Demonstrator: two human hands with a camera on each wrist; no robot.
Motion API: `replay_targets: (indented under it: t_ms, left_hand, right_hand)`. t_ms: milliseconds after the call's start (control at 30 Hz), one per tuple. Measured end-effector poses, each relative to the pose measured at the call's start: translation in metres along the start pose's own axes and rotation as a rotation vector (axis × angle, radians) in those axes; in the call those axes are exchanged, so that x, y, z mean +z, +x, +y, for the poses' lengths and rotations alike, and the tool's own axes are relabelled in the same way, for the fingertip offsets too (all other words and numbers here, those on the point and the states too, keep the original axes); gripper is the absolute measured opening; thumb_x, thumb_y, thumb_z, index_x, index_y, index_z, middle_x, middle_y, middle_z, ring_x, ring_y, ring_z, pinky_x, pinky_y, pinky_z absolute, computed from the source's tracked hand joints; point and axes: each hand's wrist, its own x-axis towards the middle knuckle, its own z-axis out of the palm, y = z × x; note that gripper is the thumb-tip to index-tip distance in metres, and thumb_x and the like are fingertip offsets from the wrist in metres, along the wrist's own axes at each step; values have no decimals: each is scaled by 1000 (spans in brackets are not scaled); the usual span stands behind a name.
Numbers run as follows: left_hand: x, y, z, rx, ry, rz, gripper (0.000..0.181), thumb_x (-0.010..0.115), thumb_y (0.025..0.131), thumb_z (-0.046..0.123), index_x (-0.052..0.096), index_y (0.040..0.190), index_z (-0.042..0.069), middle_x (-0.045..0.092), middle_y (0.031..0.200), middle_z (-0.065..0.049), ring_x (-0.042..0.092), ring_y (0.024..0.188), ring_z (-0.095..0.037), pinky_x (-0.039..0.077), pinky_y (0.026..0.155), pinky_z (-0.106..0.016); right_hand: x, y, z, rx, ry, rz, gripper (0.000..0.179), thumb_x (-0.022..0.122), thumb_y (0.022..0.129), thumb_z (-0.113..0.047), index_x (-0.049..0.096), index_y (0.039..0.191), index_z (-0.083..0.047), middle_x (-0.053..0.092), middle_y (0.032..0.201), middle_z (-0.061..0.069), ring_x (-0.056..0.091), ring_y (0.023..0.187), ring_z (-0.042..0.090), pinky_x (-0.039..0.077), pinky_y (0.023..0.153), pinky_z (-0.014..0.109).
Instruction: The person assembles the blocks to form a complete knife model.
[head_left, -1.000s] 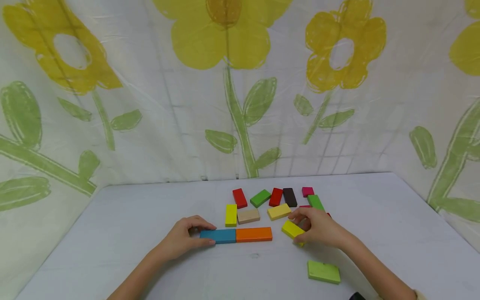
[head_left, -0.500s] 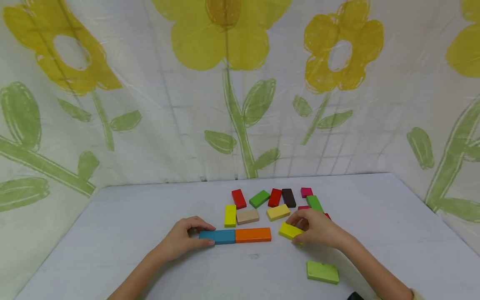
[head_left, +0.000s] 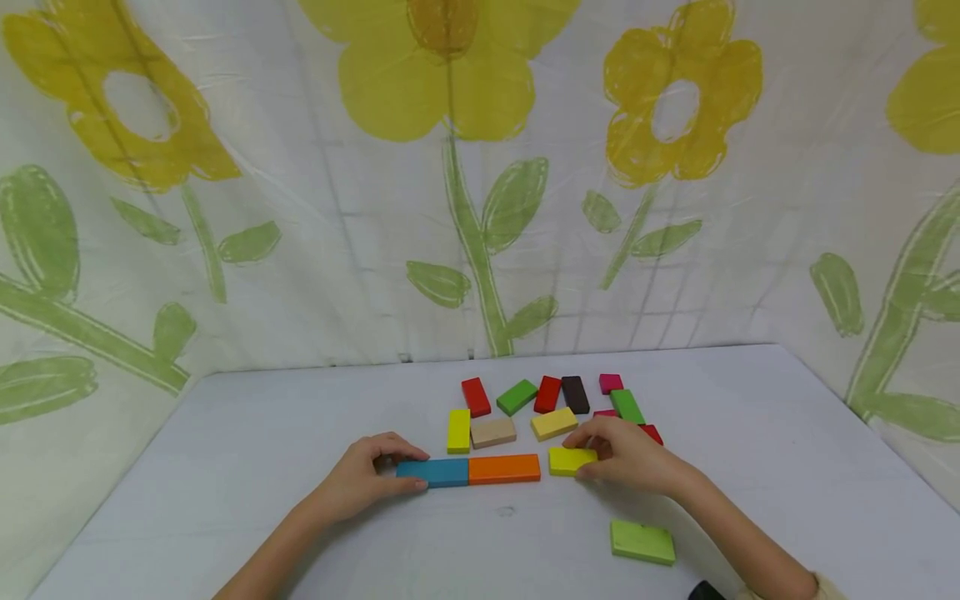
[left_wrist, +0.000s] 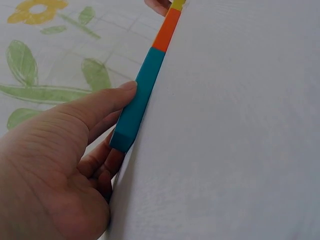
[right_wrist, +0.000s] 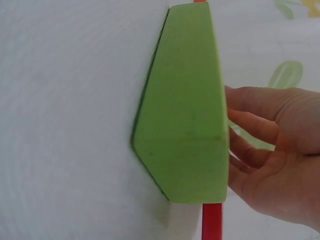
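Note:
In the head view a blue block [head_left: 433, 472] and an orange block [head_left: 504, 469] lie flat, end to end, in one straight row. My left hand [head_left: 371, 473] holds the blue block at its left end, thumb on the near side and fingers on the far side; the left wrist view shows this blue block [left_wrist: 136, 107] close up. Just right of the orange block, with a small gap, lies a yellow block [head_left: 567, 461] in line with the row. My right hand [head_left: 630, 454] pinches its right end between thumb and fingers.
Behind the row lie another yellow block [head_left: 459, 431], a tan block [head_left: 493, 432], a pale yellow block [head_left: 554, 424] and several red, green, dark and pink ones. A light green block [head_left: 642, 542] lies near my right forearm and fills much of the right wrist view.
My right hand has turned the yellow block from slanted to straight and brought it left, closer to the orange block. The left hand keeps its place on the blue block.

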Motion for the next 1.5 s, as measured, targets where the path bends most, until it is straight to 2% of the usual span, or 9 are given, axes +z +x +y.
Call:
replay_targets:
  t_ms: [367,867,1500]
  left_hand:
    - [0,-1,-1,19,-22,5,27,86,90,21,81,114,11,74,111,-3,60,98,-13,50,83,-23]
    - [1,0,1,6,-19,4,28,86,90,20,81,116,12,74,112,-2,58,100,-15,49,83,-24]
    - [0,0,-1,9,-28,1,28,86,90,21,81,115,12,74,111,-2,59,99,-14,50,84,-23]
  right_hand:
    - [4,2,-3,-22,23,9,32,84,90,-10,75,119,-3,73,117,6,60,100,17,56,85,23]
    - [9,5,-3,-26,15,10,32,84,90,-12,75,120,-4,73,114,2,62,104,18,56,88,24]
    - [9,5,-5,-7,8,2,33,84,90,-12,75,121,-4,72,113,2,60,100,16,56,86,23]
